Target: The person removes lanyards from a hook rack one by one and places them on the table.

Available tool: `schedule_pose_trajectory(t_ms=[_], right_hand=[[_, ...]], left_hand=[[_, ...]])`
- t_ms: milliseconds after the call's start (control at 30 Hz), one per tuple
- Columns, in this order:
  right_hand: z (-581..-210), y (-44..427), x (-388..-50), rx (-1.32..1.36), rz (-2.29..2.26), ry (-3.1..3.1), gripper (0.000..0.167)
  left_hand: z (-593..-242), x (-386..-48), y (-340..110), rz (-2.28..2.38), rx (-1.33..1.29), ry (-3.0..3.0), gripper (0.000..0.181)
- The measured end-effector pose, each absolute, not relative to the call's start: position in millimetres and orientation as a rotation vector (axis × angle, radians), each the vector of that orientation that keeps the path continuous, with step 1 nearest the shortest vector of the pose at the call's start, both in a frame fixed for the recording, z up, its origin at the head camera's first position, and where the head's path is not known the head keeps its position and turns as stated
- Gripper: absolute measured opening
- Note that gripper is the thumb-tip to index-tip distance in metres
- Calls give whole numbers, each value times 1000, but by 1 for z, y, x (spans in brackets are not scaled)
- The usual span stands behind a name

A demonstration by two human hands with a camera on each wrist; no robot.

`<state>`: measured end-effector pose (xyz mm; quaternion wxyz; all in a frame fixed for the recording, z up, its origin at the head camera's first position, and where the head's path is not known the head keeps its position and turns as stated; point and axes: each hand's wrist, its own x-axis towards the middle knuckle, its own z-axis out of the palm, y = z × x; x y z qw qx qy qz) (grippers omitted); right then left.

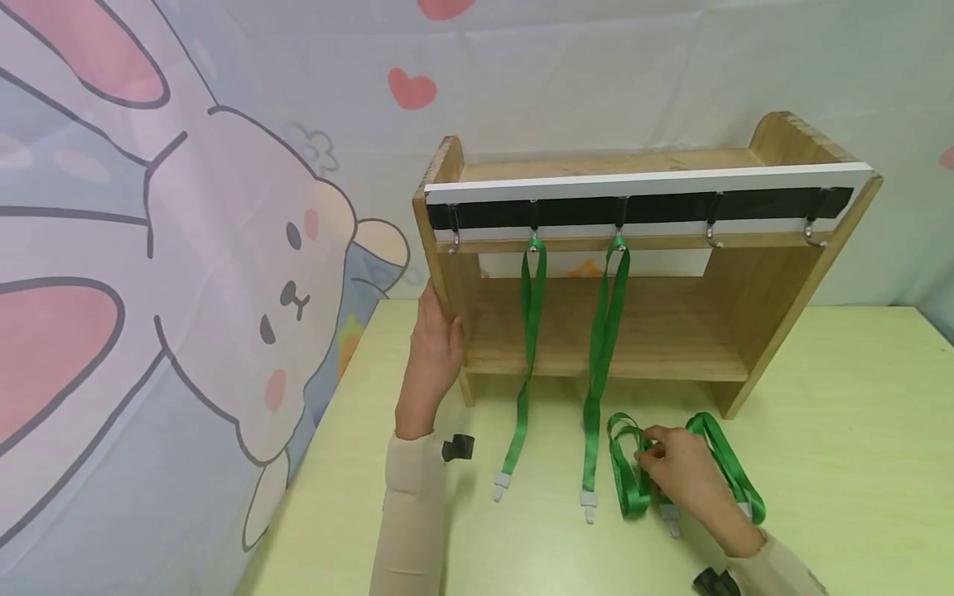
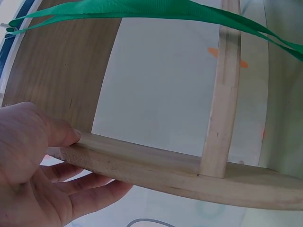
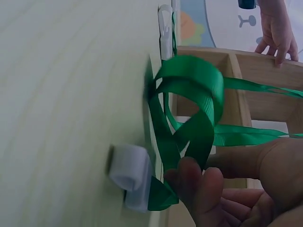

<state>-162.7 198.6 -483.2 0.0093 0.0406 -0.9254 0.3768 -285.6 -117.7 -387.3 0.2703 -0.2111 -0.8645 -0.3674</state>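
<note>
My left hand (image 1: 435, 348) holds the left side panel of a wooden shelf rack (image 1: 801, 273); the left wrist view shows the thumb on the panel's inner face and the fingers on its outer face. Low over the table, my right hand (image 1: 686, 472) pinches a looped green lanyard (image 1: 632, 488) between thumb and fingers. In the right wrist view a whitish plastic clip (image 3: 130, 175) shows beside the pinched strap. Just right of that hand lies another folded green lanyard (image 1: 734, 468), partly hidden by it.
Two green lanyards, one on the left (image 1: 532, 323) and one in the middle (image 1: 607, 331), hang from metal hooks on the rack's black strip (image 1: 671, 211). The other hooks, such as the rightmost hook (image 1: 814, 236), bear nothing. A printed cloth (image 1: 596, 83) stands behind the pale table (image 1: 850, 463).
</note>
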Motion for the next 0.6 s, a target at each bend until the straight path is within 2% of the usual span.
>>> schedule_pose_trajectory(t_ms=[600], right_hand=[[-473,208,-163,175,1030,-2829,23]], left_hand=[[-388,-285,-118,-986,-573,-2319,63]])
